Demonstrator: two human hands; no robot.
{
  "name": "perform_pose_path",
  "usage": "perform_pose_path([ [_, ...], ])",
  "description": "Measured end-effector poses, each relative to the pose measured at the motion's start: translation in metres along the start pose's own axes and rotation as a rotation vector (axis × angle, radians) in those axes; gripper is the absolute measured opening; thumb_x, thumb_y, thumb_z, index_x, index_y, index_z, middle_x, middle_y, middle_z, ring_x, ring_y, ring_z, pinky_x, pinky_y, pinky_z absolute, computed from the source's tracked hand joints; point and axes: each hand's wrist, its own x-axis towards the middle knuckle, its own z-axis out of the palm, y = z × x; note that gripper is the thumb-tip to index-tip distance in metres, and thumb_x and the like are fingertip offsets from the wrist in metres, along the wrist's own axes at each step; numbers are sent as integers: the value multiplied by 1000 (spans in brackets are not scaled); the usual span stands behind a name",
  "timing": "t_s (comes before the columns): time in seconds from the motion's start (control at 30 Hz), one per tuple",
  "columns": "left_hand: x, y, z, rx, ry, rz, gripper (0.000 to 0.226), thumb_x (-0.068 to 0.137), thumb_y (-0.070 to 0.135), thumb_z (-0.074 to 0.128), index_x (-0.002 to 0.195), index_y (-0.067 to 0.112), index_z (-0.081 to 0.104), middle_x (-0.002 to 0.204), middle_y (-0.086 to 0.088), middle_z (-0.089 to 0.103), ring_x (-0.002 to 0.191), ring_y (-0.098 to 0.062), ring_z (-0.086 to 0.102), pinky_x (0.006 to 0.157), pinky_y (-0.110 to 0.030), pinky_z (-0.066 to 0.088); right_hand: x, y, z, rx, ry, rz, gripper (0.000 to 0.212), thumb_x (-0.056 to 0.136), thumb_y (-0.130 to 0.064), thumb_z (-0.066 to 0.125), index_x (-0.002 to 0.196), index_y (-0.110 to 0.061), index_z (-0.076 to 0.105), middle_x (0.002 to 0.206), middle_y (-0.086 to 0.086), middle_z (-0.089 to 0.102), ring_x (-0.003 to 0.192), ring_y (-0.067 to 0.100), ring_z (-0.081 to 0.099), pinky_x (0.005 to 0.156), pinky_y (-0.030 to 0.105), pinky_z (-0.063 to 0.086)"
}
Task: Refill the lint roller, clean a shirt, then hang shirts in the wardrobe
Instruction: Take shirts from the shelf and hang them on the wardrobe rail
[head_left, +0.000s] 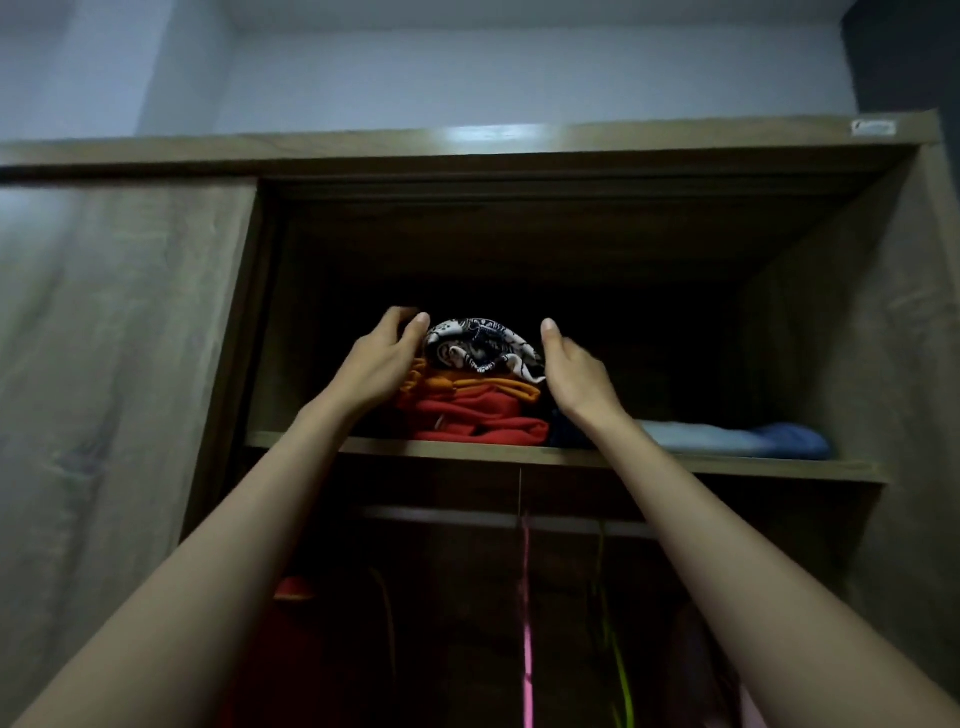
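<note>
The black-and-white patterned garment (480, 340), topping folded clothes (478, 415) on the wardrobe's upper shelf (649, 460), is being flanked by the left hand (384, 361), loosely curved and clasping nothing, and the right hand (571, 374), its grip impossible to tell, seemingly for an even two-sided lift.

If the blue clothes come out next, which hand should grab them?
Probably the right hand: it is nearest the blue clothes, while the left hand sits beyond the clothes pile.
</note>
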Motion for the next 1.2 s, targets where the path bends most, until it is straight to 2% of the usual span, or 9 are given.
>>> perform_pose_path([
  [0.23, 21, -6, 12, -107, -152, -70, 65, 98, 57, 26, 149, 17, 30, 156, -5, 29, 144, -19, 26, 114, -30, 18, 8, -2, 22, 71, -32, 35, 67, 96, -59, 11, 142, -20, 40, 143, 10, 48, 134, 31, 40, 111, 47, 28],
  [0.37, 22, 0, 15, -227, -233, -81, 61, 97, 55, 31, 149, 23, 30, 158, 0, 24, 144, -18, 23, 111, -30, 19, 9, -8, 25, 179, -101, 30, 59, 97, -58, 15, 131, -26, 51, 126, 3, 59, 122, 22, 50, 104, 38, 33],
  [0.53, 19, -6, 21, -317, -226, -47, 48, 96, 47, 42, 139, 26, 46, 148, 2, 42, 132, -14, 38, 99, -25, 26, 11, -6, 30, 230, -158, 22, 70, 93, -66, 16, 143, -22, 39, 147, 1, 43, 133, 25, 42, 113, 47, 29],
  [0.67, 17, -7, 23, -408, -129, 6, 39, 96, 37, 49, 134, 27, 50, 131, 6, 53, 117, -7, 49, 85, -16, 38, 7, -6, 31, 391, -117, -43, 76, 82, -76, 27, 134, -25, 48, 137, -1, 54, 123, 16, 53, 109, 45, 37],
  [0.77, 13, 0, 22, -492, -49, 76, 39, 97, 28, 50, 135, 21, 49, 121, 6, 57, 96, 4, 57, 68, -4, 45, 4, -9, 27, 454, -39, -103, 56, 88, -67, 31, 124, -30, 52, 125, -3, 60, 116, 13, 56, 104, 42, 43],
  [0.87, 5, 9, 21, -645, -1, 117, 29, 95, 21, 54, 124, 17, 54, 113, 1, 63, 90, -4, 66, 68, -17, 53, -5, -12, 22, 548, 37, -166, 31, 97, -46, 39, 115, -27, 55, 114, -4, 64, 106, 9, 61, 92, 31, 50],
  [0.97, -2, 13, 22, -639, 71, 58, 20, 90, 22, 63, 107, 15, 59, 111, -2, 66, 101, -19, 67, 82, -33, 57, -14, -12, 21, 587, 147, -111, 23, 97, -34, 48, 94, -15, 61, 89, -3, 67, 83, 6, 64, 68, 16, 50],
  [1.07, -10, 12, 22, -612, 79, -19, 21, 82, 28, 72, 97, 20, 58, 109, -6, 66, 99, -24, 68, 86, -41, 57, -15, -10, 23, 609, 174, 62, 21, 89, -34, 60, 82, -15, 60, 86, 4, 70, 84, 17, 68, 74, 31, 56],
  [1.2, -18, 13, 18, -591, -48, -32, 57, 81, 23, 75, 129, 25, 45, 111, -3, 62, 92, -17, 69, 75, -29, 60, -17, -8, 18, 564, 134, 165, 36, 80, -38, 71, 99, -14, 51, 106, 9, 66, 91, 20, 67, 82, 38, 57],
])
